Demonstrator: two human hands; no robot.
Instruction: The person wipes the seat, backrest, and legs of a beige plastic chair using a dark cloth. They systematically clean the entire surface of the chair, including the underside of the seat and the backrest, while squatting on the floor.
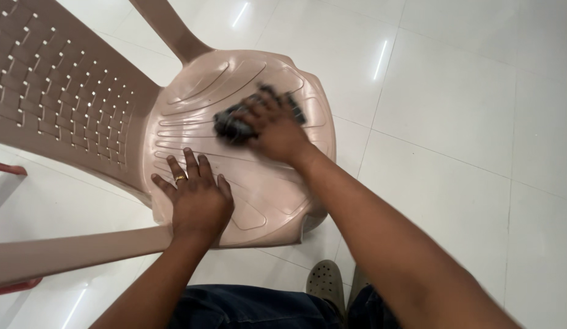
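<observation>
Item: beige plastic chair [247, 176], centre and left of frame; ribbed seat, perforated backrest at upper left, armrests at top and lower left. Left hand [197, 198], fingers spread, pressed flat on the seat's near edge; ring on one finger. Right hand [277, 125], blurred, closed over a dark cloth [234, 122] on the seat's middle. Floor [466, 109]: glossy white tiles reflecting ceiling lights. Grey shoe [326, 283] at bottom centre.

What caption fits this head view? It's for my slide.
Right hand presses a dark cloth on a beige plastic chair seat; left hand rests flat.
</observation>
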